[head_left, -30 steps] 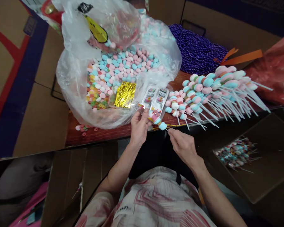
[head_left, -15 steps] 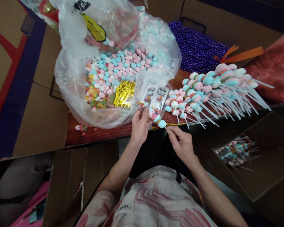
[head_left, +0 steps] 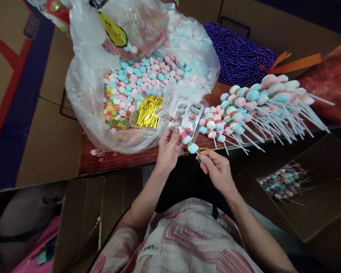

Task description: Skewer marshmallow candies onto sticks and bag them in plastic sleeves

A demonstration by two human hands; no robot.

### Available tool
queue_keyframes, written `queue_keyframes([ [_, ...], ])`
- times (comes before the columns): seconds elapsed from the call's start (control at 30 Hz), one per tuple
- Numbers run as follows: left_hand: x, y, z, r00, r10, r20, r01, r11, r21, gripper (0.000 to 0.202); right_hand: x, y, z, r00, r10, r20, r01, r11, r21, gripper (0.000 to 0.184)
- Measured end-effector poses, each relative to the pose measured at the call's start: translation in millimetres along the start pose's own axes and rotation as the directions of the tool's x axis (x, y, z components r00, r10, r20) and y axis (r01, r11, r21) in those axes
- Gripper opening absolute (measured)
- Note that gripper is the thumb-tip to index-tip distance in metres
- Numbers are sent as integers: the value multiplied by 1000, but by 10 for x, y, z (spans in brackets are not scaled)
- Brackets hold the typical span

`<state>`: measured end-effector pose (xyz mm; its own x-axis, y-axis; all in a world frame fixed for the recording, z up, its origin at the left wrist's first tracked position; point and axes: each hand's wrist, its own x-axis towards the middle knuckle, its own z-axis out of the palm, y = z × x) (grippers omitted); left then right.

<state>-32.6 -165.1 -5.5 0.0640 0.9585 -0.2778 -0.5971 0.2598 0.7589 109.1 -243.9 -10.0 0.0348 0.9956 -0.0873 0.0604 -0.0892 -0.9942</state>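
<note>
My right hand [head_left: 217, 167] pinches the white stick of a marshmallow skewer [head_left: 192, 147], threaded with blue, pink and white marshmallows. My left hand [head_left: 169, 148] is closed at the skewer's upper end, on a small clear wrapper bag whose printed edge shows near the fingertips. The skewer's top seems to be inside this bag, though the film is hard to make out. Just beyond my left hand lies a stack of printed clear bags [head_left: 193, 114] in a plastic tray. To the right, a heap of unwrapped marshmallow skewers [head_left: 244, 104] lies on the table.
A large plastic bag [head_left: 83, 83] holds loose marshmallows and ring candies. Gold twist ties [head_left: 150, 112] fill a small clear box. Purple beaded strands [head_left: 238, 57] lie behind. Wrapped skewers [head_left: 287, 182] sit in a carton [head_left: 315, 212] at lower right, below the table edge [head_left: 125, 161].
The skewer has slid slightly up and left toward my left hand, with more of its upper marshmallows showing beside the fingers. Both hands keep their grips; the view has shifted a little.
</note>
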Motion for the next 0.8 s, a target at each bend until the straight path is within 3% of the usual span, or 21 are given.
queue_keyframes([
  [0.07, -4, -3, 6, 1000, -5, 20, 5, 1000, 14, 37, 6, 12, 29, 1000, -24, -19, 23, 999, -39, 22],
  [0.17, -13, 5, 15, 999, -20, 34, 19, 1000, 16, 35, 10, 46, 53, 988, -157, -2, 153, 965, -213, 18],
  [0.37, -11, 24, 33, 997, -53, -49, 52, 998, -33, 29, -28, 103, 65, 890, -453, 44, 411, 758, -507, 15],
  [0.47, -12, -3, 53, 997, -26, -67, 23, 999, -43, 29, -47, 115, 90, 866, -499, 34, 428, 704, -566, 17],
  [0.7, -42, -22, 69, 997, -71, -14, 71, 997, -2, 32, 33, 179, 84, 836, -548, 37, 473, 685, -554, 19],
  [0.8, -50, -5, 55, 996, -93, -1, 93, 996, 4, 33, 55, 203, 99, 816, -578, -17, 469, 678, -566, 18],
])
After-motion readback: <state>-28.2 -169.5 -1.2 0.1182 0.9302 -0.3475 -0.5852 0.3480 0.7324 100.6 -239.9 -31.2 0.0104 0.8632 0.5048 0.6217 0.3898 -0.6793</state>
